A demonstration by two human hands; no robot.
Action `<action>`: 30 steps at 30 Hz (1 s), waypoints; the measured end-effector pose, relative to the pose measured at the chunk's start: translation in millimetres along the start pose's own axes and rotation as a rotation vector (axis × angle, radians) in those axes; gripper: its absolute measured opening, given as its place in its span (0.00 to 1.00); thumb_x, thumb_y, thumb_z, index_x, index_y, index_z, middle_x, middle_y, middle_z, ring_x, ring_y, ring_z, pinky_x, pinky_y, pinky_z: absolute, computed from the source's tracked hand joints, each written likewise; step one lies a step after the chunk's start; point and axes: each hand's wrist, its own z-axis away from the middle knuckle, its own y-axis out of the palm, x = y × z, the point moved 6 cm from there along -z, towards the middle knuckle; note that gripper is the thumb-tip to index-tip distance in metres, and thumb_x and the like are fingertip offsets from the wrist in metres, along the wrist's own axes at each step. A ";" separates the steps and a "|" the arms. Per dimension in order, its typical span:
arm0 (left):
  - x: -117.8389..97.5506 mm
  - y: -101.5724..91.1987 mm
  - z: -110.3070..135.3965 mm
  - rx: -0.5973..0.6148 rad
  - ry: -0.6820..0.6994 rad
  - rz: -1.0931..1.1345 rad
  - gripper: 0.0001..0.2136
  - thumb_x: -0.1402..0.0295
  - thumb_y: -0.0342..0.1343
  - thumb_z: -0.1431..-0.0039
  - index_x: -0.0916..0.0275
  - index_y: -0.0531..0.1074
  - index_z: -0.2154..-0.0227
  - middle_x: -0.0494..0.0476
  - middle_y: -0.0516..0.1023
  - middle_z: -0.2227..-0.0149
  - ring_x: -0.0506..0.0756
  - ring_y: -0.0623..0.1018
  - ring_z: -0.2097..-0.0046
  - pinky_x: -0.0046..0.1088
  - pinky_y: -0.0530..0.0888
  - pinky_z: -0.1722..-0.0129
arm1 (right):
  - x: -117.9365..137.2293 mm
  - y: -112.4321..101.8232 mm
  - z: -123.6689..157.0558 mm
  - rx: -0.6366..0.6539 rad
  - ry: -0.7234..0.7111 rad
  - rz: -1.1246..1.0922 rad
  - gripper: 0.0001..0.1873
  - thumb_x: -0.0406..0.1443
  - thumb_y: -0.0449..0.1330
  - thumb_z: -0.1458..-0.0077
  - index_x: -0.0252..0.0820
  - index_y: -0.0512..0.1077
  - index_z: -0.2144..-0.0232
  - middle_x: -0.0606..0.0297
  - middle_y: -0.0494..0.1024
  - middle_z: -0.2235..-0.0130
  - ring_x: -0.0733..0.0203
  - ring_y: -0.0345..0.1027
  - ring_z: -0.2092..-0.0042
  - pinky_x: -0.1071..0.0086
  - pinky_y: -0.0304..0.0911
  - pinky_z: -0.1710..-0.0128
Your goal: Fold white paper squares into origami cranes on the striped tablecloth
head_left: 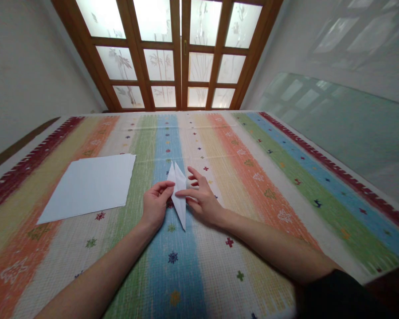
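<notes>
White folded paper (181,210), a slim diamond with its far end split in two points, is in the head view over the blue stripe of the tablecloth (162,283). The left hand (155,203) pinches its left edge between thumb and fingers; the right hand (201,198) is spread, one finger laid across it. Further left lie stacked white sheets (89,188)

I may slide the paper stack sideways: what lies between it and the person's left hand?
In the head view, only a stretch of tablecloth, mostly its green band, shows between the paper stack and the left hand.
</notes>
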 end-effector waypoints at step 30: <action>-21.3 14.0 10.5 0.209 0.280 -0.333 0.09 0.61 0.64 0.51 0.62 0.76 0.77 0.52 0.78 0.79 0.51 0.74 0.78 0.25 0.70 0.78 | -24.2 0.1 -5.5 -0.215 0.380 -0.693 0.19 0.41 0.67 0.50 0.47 0.70 0.56 0.65 0.75 0.64 0.62 0.71 0.63 0.66 0.67 0.61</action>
